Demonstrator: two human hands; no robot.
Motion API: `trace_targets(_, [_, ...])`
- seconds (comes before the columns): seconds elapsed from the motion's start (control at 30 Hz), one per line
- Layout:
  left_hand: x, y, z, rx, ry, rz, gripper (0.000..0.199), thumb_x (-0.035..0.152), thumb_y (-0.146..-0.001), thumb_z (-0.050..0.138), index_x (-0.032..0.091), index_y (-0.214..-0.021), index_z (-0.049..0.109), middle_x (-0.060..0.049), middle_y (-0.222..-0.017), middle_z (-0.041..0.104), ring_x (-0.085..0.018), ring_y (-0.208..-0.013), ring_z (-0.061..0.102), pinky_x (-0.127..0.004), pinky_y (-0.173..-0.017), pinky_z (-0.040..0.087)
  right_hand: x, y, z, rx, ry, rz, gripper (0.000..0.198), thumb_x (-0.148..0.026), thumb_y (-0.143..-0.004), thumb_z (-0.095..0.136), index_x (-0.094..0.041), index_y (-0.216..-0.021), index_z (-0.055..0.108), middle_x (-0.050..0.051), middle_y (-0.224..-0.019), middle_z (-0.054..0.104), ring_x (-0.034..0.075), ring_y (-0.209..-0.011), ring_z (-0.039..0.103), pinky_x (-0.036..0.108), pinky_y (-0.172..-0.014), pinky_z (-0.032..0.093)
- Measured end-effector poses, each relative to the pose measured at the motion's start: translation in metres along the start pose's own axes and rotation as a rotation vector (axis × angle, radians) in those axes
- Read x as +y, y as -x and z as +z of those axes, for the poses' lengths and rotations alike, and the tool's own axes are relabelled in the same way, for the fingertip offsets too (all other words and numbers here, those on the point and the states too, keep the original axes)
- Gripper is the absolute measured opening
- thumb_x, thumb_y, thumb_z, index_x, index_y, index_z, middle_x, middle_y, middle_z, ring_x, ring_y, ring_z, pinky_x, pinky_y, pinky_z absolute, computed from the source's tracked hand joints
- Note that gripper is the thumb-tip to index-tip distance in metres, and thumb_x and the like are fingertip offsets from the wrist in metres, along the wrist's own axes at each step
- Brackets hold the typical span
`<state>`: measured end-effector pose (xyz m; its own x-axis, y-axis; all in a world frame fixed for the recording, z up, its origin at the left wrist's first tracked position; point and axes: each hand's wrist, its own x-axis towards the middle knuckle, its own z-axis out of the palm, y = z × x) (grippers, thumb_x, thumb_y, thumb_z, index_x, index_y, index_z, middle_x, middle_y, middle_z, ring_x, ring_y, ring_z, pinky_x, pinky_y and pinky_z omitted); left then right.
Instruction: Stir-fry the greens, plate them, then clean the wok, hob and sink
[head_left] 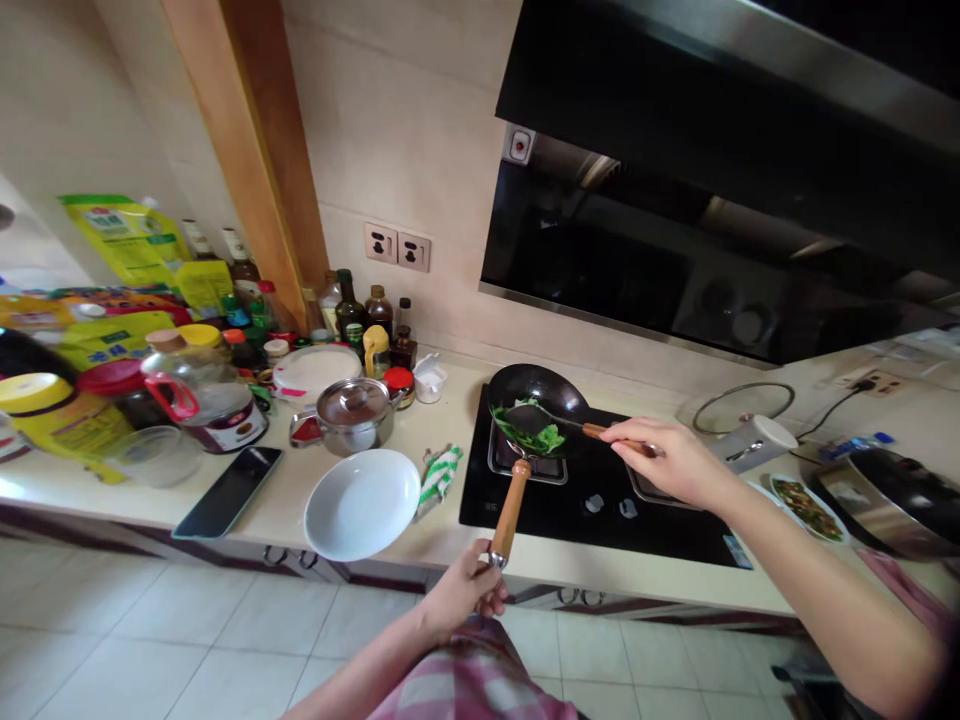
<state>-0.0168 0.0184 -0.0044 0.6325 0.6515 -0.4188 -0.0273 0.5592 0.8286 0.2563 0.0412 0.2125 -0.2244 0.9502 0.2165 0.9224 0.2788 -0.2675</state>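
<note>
A black wok (551,383) is tilted over the left burner of the black gas stove (517,535), its inside facing me. Green leafy vegetables (546,438) lie low in it, near the handle side. My left hand (469,585) grips the metal-capped end of the wok's wooden handle (512,505). Reaching in from the right, my right hand (671,455) is closed around the wooden handle of a spatula (592,431). The spatula's metal blade rests among the leaves. A white plate (364,505) sits on the counter left of the stove.
A lidded steel pot (356,415), a green-striped cloth (441,473) and a black tray-like object (229,492) are left of the stove. Bottles and jars crowd the back left. On the right stand a dish of cooked food (806,507) and a rice cooker (885,500). The range hood (637,240) overhangs.
</note>
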Motion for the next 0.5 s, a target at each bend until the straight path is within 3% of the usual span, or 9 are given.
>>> trace_targets(0.1, [0.0, 0.0, 0.001, -0.002, 0.003, 0.001, 0.055, 0.054, -0.067, 0.066, 0.02, -0.101, 0.037, 0.003, -0.068, 0.06, -0.013, -0.056, 0.059, -0.026, -0.054, 0.038, -0.01, -0.016, 0.01, -0.041, 0.023, 0.049, 0.02, -0.031, -0.083, 0.054, -0.033, -0.092, 0.072, -0.002, -0.096, 0.071, 0.015, -0.076, 0.064, 0.026, -0.069, 0.05])
trace_targets(0.2, [0.001, 0.0, 0.001, 0.008, 0.009, 0.002, 0.056, 0.054, -0.067, 0.066, 0.02, -0.101, 0.037, 0.003, -0.067, 0.06, -0.012, -0.055, 0.058, -0.026, -0.054, 0.037, 0.009, -0.04, 0.029, -0.018, 0.019, 0.131, 0.022, -0.027, -0.082, 0.053, -0.03, -0.092, 0.072, -0.002, -0.098, 0.072, 0.017, -0.08, 0.066, 0.028, -0.073, 0.05])
trace_targets(0.27, [0.001, 0.001, 0.001, 0.011, 0.02, 0.002, 0.055, 0.054, -0.067, 0.066, 0.02, -0.1, 0.037, 0.003, -0.067, 0.06, -0.012, -0.055, 0.058, -0.026, -0.054, 0.037, 0.034, -0.055, 0.025, 0.019, -0.018, 0.253, 0.022, -0.027, -0.081, 0.053, -0.026, -0.092, 0.072, 0.0, -0.089, 0.073, 0.017, -0.075, 0.067, 0.027, -0.07, 0.051])
trace_targets(0.4, [-0.002, 0.0, 0.0, 0.02, 0.047, 0.02, 0.054, 0.054, -0.066, 0.067, 0.021, -0.099, 0.039, 0.003, -0.068, 0.059, -0.012, -0.056, 0.059, -0.026, -0.056, 0.038, 0.07, -0.084, 0.002, 0.134, -0.127, 0.628, 0.016, -0.026, -0.073, 0.06, -0.016, -0.081, 0.07, 0.002, -0.05, 0.064, 0.016, -0.044, 0.061, 0.024, -0.048, 0.049])
trace_targets(0.5, [-0.003, 0.0, 0.001, 0.027, 0.064, 0.03, 0.053, 0.054, -0.067, 0.067, 0.02, -0.098, 0.04, 0.003, -0.067, 0.059, -0.012, -0.055, 0.059, -0.026, -0.056, 0.038, 0.069, -0.095, 0.018, 0.252, -0.295, 0.794, 0.017, -0.025, -0.075, 0.056, -0.012, -0.076, 0.067, 0.005, -0.043, 0.06, 0.018, -0.037, 0.058, 0.025, -0.04, 0.047])
